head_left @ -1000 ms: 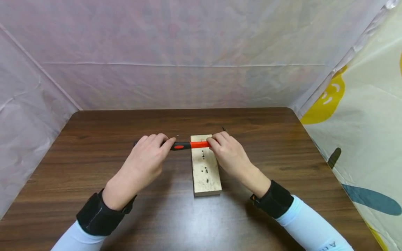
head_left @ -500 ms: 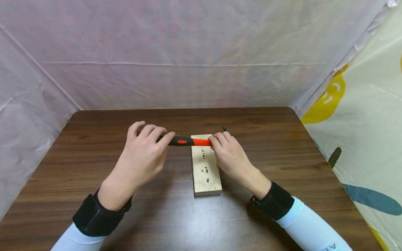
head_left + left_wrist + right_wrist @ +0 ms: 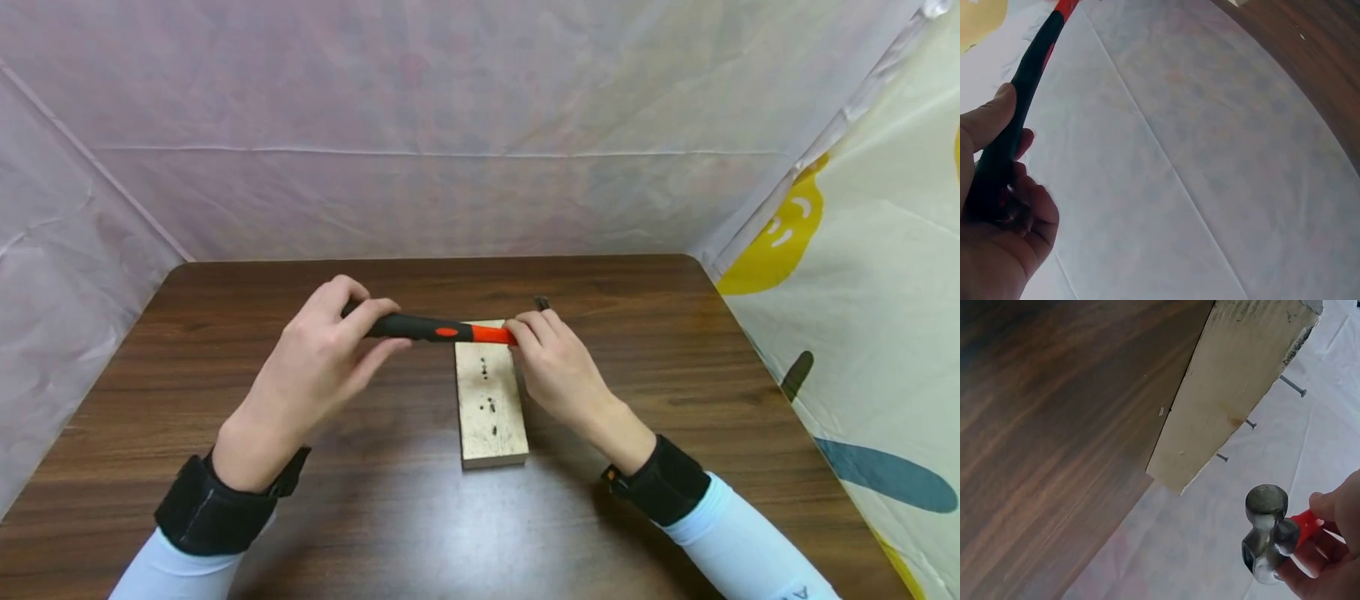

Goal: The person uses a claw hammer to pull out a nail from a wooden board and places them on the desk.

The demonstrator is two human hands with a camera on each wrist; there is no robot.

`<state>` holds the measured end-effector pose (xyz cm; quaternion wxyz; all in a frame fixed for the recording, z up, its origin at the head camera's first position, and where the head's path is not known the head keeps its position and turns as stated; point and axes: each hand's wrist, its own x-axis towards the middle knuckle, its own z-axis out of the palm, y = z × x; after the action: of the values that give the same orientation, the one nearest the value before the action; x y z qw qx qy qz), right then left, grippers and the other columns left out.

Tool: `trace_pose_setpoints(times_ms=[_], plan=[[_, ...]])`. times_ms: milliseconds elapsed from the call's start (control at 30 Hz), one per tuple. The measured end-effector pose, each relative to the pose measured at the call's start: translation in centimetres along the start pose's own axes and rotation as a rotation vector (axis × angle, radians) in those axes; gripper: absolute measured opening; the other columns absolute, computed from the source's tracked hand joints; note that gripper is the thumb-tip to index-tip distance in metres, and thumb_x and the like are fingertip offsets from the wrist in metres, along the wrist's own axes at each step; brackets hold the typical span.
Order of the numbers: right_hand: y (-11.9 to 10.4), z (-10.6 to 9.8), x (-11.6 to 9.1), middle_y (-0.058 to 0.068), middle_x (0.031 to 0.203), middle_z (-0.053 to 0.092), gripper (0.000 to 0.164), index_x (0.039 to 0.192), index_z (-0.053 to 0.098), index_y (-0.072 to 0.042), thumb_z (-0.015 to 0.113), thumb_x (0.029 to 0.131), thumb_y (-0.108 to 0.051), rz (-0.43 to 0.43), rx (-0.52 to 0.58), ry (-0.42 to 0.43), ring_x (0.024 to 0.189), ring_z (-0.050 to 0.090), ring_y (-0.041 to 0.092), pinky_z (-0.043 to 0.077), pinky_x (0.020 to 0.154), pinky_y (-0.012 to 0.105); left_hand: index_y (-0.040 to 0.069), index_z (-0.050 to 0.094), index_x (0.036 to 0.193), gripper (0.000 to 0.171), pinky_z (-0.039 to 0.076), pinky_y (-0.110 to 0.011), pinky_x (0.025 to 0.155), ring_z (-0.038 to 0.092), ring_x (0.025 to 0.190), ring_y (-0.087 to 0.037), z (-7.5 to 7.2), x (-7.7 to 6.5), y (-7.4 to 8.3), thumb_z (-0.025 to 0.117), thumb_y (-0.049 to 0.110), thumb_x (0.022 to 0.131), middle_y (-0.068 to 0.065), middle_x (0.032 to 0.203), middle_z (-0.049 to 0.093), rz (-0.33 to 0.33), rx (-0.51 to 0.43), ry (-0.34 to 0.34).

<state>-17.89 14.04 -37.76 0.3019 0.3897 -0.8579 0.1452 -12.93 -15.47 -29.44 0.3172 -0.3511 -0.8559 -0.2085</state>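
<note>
Level above the table, a hammer [image 3: 420, 327] with a black and red handle spans both hands. My left hand [image 3: 307, 358] holds the black grip end, the thumb along its near side; the left wrist view shows fingers curled round the handle [image 3: 1032, 69]. At the red neck, my right hand [image 3: 558, 362] pinches the hammer close to its metal head [image 3: 1266, 528]. Below lies a pale wooden block [image 3: 472, 404] with several dark nails or holes in its top. Nails [image 3: 1293, 385] stick out of the block in the right wrist view.
The dark brown wooden table [image 3: 225, 333] carries the block near its middle. Behind it hangs a pale cloth sheet [image 3: 420, 200], with a patterned cloth [image 3: 870, 358] on the right side. A tiny light chip [image 3: 1161, 411] lies beside the block.
My left hand has moved left and up, raising the handle end, and its thumb has come to the near side. My right hand has shifted slightly right, still pinching the hammer. The block stays put.
</note>
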Motion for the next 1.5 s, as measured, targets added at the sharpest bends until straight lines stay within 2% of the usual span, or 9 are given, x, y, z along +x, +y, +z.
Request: trace_pose_setpoints(times_ms=[167, 300, 533, 767, 867, 1033, 1167, 1333, 1500], plan=[[0.0, -0.1, -0.1, 0.018, 0.106, 0.064, 0.022, 0.113, 0.066, 0.010, 0.071, 0.093, 0.004, 0.009, 0.039, 0.024, 0.097, 0.061, 0.034, 0.054, 0.087, 0.042, -0.005, 0.069, 0.104, 0.035, 0.049, -0.044, 0.070, 0.052, 0.078, -0.031, 0.5, 0.5, 0.4, 0.089, 0.007, 0.079, -0.018, 0.091, 0.051, 0.059, -0.027, 0.073], [-0.2, -0.1, 0.0, 0.019, 0.110, 0.065, 0.028, 0.118, 0.066, 0.009, 0.073, 0.092, 0.002, 0.013, 0.042, 0.033, 0.101, 0.061, 0.034, 0.054, 0.090, 0.043, -0.007, 0.069, 0.103, 0.034, 0.048, -0.045, 0.070, 0.052, 0.078, -0.034, 0.9, 0.8, 0.6, 0.089, 0.007, 0.080, -0.020, 0.090, 0.052, 0.083, 0.000, 0.085], [-1.1, -0.2, 1.0, 0.018, 0.118, 0.065, 0.051, 0.132, 0.062, 0.005, 0.082, 0.090, -0.014, 0.000, 0.027, -0.006, 0.108, 0.062, 0.032, 0.054, 0.092, 0.041, -0.009, 0.069, 0.102, 0.034, 0.048, -0.044, 0.067, 0.053, 0.077, -0.034, 1.4, 0.7, 0.8, 0.089, 0.007, 0.080, -0.020, 0.090, 0.053, 0.038, 0.068, 0.059], [-1.8, 0.1, 2.2, 0.017, 0.116, 0.064, 0.056, 0.131, 0.064, 0.002, 0.087, 0.086, -0.023, 0.023, -0.045, 0.014, 0.104, 0.063, 0.033, 0.056, 0.084, 0.042, -0.008, 0.070, 0.100, 0.034, 0.049, -0.045, 0.064, 0.055, 0.073, -0.034, 1.4, 1.3, 1.4, 0.089, 0.013, 0.081, -0.020, 0.087, 0.055, 0.018, 0.090, 0.088], [-2.1, 0.1, 2.7, 0.016, 0.111, 0.067, 0.051, 0.124, 0.068, 0.002, 0.088, 0.085, -0.022, 0.012, -0.097, 0.046, 0.100, 0.064, 0.033, 0.058, 0.080, 0.040, -0.007, 0.071, 0.098, 0.034, 0.049, -0.046, 0.063, 0.056, 0.072, -0.034, 1.3, 1.5, 1.8, 0.090, 0.015, 0.082, -0.019, 0.086, 0.056, 0.007, 0.098, 0.076], [-2.5, 0.1, 3.0, 0.013, 0.100, 0.068, 0.031, 0.111, 0.073, 0.001, 0.085, 0.087, -0.014, 0.011, -0.130, 0.108, 0.086, 0.065, 0.029, 0.059, 0.065, 0.036, -0.007, 0.071, 0.098, 0.034, 0.049, -0.046, 0.065, 0.055, 0.071, -0.032, 1.2, 1.8, 2.4, 0.089, 0.017, 0.082, -0.017, 0.085, 0.056, -0.011, 0.091, 0.042], [-2.6, 0.0, 2.9, 0.011, 0.096, 0.067, 0.024, 0.113, 0.073, 0.000, 0.080, 0.091, -0.009, -0.017, -0.148, 0.138, 0.084, 0.065, 0.027, 0.058, 0.059, 0.034, -0.007, 0.071, 0.097, 0.034, 0.049, -0.046, 0.065, 0.055, 0.071, -0.032, 1.1, 2.0, 2.6, 0.089, 0.017, 0.082, -0.016, 0.084, 0.056, -0.008, 0.094, 0.034], [-2.7, 0.1, 2.7, 0.010, 0.094, 0.066, 0.019, 0.115, 0.071, 0.000, 0.069, 0.096, -0.003, -0.052, -0.158, 0.150, 0.083, 0.064, 0.027, 0.057, 0.058, 0.033, -0.005, 0.070, 0.097, 0.035, 0.048, -0.044, 0.063, 0.054, 0.068, -0.031, 1.0, 2.2, 2.7, 0.091, 0.017, 0.081, -0.015, 0.083, 0.056, -0.002, 0.082, 0.060], [-3.1, 0.2, 2.4, 0.010, 0.090, 0.062, 0.019, 0.115, 0.068, 0.002, 0.069, 0.098, -0.006, -0.041, -0.103, 0.124, 0.077, 0.061, 0.026, 0.055, 0.052, 0.033, -0.002, 0.067, 0.103, 0.039, 0.048, -0.043, 0.065, 0.056, 0.072, -0.028, 0.9, 2.5, 2.8, 0.091, 0.018, 0.079, -0.012, 0.087, 0.059, -0.050, 0.020, 0.081]])
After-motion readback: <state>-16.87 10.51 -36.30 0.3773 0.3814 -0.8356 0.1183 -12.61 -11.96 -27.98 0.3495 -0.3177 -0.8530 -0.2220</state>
